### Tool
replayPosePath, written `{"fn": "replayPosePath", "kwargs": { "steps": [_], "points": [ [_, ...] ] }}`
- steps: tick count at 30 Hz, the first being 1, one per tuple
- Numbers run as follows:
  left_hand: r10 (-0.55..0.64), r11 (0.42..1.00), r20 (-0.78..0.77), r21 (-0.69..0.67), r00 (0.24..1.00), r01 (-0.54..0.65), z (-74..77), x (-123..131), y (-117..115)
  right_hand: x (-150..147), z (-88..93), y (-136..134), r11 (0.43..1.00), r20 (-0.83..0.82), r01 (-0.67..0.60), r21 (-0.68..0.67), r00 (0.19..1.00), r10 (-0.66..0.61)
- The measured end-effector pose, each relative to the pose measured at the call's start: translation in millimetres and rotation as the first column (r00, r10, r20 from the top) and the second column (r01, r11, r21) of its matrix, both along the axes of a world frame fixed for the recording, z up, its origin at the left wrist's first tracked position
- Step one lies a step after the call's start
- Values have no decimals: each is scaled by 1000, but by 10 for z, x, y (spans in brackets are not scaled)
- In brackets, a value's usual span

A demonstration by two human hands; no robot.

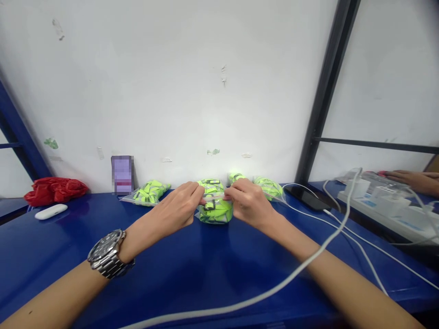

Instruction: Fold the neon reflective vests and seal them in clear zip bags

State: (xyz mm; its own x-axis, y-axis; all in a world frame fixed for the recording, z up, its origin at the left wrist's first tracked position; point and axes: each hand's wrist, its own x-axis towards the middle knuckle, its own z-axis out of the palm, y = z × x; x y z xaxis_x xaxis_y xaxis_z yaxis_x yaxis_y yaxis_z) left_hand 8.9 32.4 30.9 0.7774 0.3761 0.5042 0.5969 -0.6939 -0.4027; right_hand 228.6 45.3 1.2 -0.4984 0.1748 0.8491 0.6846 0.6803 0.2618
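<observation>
Pinching the strip (214,198) along the upper edge of the clear bag (215,214), your two hands meet it from either side: the left hand (183,201) at its left end, the right hand (248,201) at its right end, thumb and fingers pressed together on the plastic as far as the view shows. The bag, with bright yellow-green webbing inside, is in the middle of the scene, toward the far side of the blue table (212,274); whether its base bears on the tabletop or hangs just over it, you cannot tell from here. For good control, hold both pinches at one height and pull lightly outward, so the strip lies straight and no fold forms between your thumbs. Thin film may well slip or crease, so use the pads rather than the nails, and press evenly. It should help to let the webbing sit low, away from the edge. Mind your elbows: the white cable (274,290) loops across the near side and passes in front of your right forearm in view, so a wide sweep could snag it. Leave the similar packets on the left (151,192) and right (269,187) undisturbed.
</observation>
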Motion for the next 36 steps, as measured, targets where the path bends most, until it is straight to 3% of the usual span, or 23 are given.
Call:
{"fn": "replayPosePath", "kwargs": {
  "steps": [4, 13, 17, 22, 26, 30, 33, 36],
  "points": [
    [-23, 999, 7, -28, 1000, 23, -1, -15, 5, 2, -57, 25, 996, 76, 34, 84, 996, -41],
    [15, 997, -80, 70, 997, -10, -64, 20, -2, -12, -85, 23, 999, 115, -51, -17, 992, 52],
    [46, 997, -29, 69, 999, -44, -127, 4, 18, 8, -33, 4, 998, 97, -56, -37, 993, 60],
    [-12, 999, 50, 42, 999, 9, -107, -22, 10, 10, -35, 16, 987, 96, 96, 128, 989, -109],
    [11, 1000, 3, 9, 1000, -11, 1, 35, -101, -17, -51, 8, 972, 96, 175, 156, 977, -191],
    [86, 986, -144, 154, 986, -64, 2, 129, -153, -39, -40, -38, 988, 93, 66, 137, 992, -79],
    [149, 953, -96, 278, 984, -118, -90, 163, -111, -41, -24, -77, 997, 56, -40, 68, 998, 36],
    [163, 950, -35, 275, 986, -148, -151, 143, -73, -34, -15, -89, 988, -27, -143, -63, 990, 141]
  ]
}}
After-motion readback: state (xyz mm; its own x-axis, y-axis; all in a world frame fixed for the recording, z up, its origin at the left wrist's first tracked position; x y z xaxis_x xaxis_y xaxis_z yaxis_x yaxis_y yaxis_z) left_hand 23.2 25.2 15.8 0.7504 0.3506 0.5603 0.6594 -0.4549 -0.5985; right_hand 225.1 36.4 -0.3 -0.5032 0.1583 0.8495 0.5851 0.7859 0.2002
